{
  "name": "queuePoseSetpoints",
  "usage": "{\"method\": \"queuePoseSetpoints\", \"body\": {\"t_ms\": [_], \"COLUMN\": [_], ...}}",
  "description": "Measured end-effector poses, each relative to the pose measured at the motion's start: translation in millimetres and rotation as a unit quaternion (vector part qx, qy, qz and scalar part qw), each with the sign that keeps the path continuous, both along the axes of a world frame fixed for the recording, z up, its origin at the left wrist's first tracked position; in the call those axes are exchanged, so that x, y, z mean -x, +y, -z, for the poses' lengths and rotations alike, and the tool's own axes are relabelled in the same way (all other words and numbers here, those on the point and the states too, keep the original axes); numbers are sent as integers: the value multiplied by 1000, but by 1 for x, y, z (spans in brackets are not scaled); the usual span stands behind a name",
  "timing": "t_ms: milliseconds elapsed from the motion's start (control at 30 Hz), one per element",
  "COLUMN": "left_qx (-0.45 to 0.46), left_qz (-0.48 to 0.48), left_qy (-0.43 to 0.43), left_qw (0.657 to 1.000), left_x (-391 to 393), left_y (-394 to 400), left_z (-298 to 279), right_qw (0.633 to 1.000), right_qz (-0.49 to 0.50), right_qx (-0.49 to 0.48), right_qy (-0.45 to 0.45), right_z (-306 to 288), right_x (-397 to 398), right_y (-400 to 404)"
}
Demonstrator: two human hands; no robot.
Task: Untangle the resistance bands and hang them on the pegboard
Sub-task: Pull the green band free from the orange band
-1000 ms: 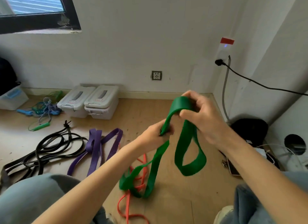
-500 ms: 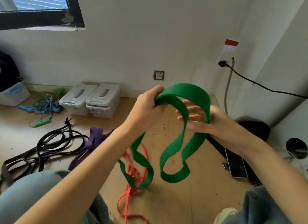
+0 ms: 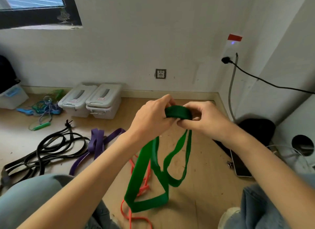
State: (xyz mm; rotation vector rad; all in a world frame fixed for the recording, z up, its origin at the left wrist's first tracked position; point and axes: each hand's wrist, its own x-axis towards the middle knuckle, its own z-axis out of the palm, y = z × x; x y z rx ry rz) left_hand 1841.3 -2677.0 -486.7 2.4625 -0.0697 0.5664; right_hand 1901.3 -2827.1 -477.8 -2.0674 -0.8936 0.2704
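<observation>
Hands [image 3: 151, 118] [image 3: 202, 119] back together, fingers pinching green band [image 3: 146, 162] top; wide loop gone, still twisted, untangling unfinished.

One green band [image 3: 144, 170], one purple [image 3: 97, 143], one orange [image 3: 143, 189], two lidded bins [image 3: 90, 101].

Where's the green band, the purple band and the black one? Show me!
green band [image 3: 178, 113], head view, on the flat top stretch between both hands.
purple band [image 3: 97, 140], head view, on its folded upper part.
black band [image 3: 51, 143], head view, on a looped strand.
</observation>
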Motion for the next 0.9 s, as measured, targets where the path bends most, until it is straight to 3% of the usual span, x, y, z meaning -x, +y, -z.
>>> {"method": "queuePoseSetpoints", "body": {"t_ms": [200, 400, 467, 533, 600, 733, 900], "left_qx": [155, 103, 158, 248, 207, 122, 119], "left_qz": [61, 43, 17, 7, 48, 81, 74], "left_qy": [76, 247, 171, 42, -25, 5, 23], "left_qw": [983, 963, 972, 968, 977, 989, 990], "left_x": [-1, 3, 0, -3, -4, -1, -9], "left_y": [-4, 12, 19, 22, 13, -2, -6], "left_z": [53, 97, 76, 40, 10, 3, 33], "right_qw": [998, 982, 978, 987, 990, 999, 971], "right_qz": [34, 44, 44, 9, -17, -2, -22], "right_qx": [-14, -176, -176, -78, -19, -22, -162], "right_qy": [-59, 54, 101, 138, 136, 48, 176], "right_z": [-7, -6, -9, -9, -5, 7, -1], "right_x": [-4, -8, -15, -17, -10, 0, 5], "right_y": [-7, -14, -21, -28, -24, -7, -9]}}
